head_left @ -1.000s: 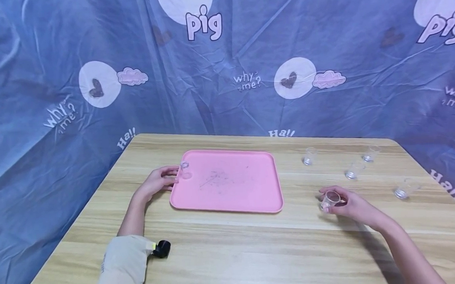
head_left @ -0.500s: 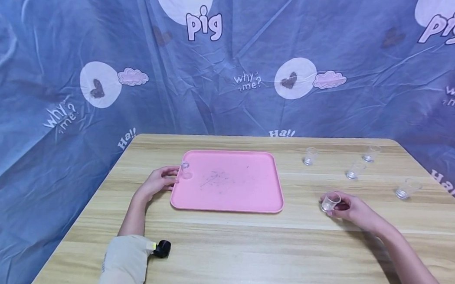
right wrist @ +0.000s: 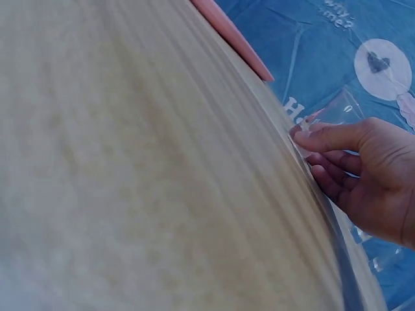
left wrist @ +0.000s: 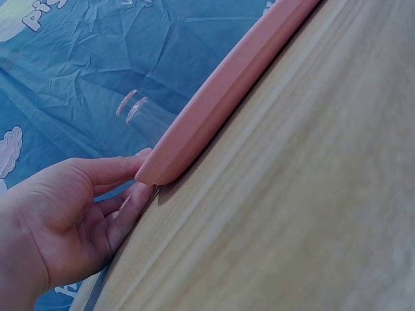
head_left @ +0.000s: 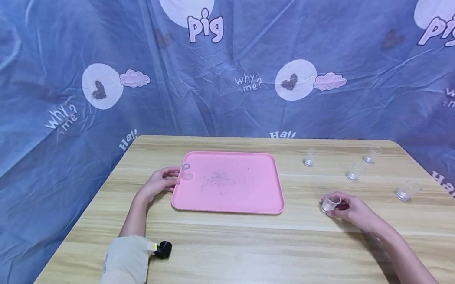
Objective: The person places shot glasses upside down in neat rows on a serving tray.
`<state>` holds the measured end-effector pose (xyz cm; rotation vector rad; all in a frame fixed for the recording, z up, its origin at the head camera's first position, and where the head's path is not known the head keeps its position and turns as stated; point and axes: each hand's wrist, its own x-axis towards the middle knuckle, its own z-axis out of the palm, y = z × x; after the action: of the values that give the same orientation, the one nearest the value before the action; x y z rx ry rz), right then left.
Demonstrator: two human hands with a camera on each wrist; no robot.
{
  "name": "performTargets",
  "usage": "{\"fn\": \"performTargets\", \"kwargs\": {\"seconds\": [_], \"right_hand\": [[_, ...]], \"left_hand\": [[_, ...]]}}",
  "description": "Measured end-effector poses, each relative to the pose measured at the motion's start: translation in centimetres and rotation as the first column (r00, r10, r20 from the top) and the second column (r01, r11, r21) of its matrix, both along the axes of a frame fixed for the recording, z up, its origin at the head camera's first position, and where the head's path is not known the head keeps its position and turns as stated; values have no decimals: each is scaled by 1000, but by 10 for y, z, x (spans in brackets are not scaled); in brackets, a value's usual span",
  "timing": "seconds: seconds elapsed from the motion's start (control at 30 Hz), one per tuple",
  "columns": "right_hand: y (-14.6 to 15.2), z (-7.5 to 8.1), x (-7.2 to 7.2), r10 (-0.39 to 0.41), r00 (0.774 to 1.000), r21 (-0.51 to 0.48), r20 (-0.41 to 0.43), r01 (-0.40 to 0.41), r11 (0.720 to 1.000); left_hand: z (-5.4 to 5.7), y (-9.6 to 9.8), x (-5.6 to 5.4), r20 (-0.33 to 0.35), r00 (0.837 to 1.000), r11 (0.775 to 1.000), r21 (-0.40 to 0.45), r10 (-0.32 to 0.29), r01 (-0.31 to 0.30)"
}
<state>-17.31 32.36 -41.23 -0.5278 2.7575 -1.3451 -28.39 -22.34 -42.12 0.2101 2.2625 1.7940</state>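
The right hand [head_left: 351,211] curls thumb and fingers closely round a cup [head_left: 332,202], off the near right corner of the tray [head_left: 249,182]. The left hand [head_left: 158,181] pinches the tray's left edge, where at least one more cup [head_left: 188,176] stands. Four other cups [head_left: 404,194] stand toward the far right corner of the table [head_left: 234,250].

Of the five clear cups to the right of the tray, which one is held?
The cup in the right hand; the other four sit on the table, untouched.
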Motion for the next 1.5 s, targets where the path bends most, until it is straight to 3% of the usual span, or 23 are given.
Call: {"fn": "performTargets", "kwargs": {"seconds": [0.43, 0.63, 0.77, 1.23, 1.5], "right_hand": [[-23, 30, -17, 107, 993, -72, 40, -104, 992], [-40, 40, -27, 101, 994, -60, 47, -98, 993], [-52, 44, -34, 90, 994, -57, 67, -86, 995], [-97, 45, -60, 159, 987, -98, -5, -159, 982], [-123, 50, -76, 126, 992, -111, 16, -123, 986]], "left_hand": [[-1, -3, 1, 1, 1000, 1000, -10, 7, -7], [-1, -2, 3, -3, 1000, 1000, -10, 10, -10], [0, 0, 3, -1, 1000, 1000, -3, 11, -11], [-2, -1, 1, -7, 1000, 1000, 25, -9, 9], [-1, 0, -1, 0, 1000, 999, 35, 0, 0]]}}
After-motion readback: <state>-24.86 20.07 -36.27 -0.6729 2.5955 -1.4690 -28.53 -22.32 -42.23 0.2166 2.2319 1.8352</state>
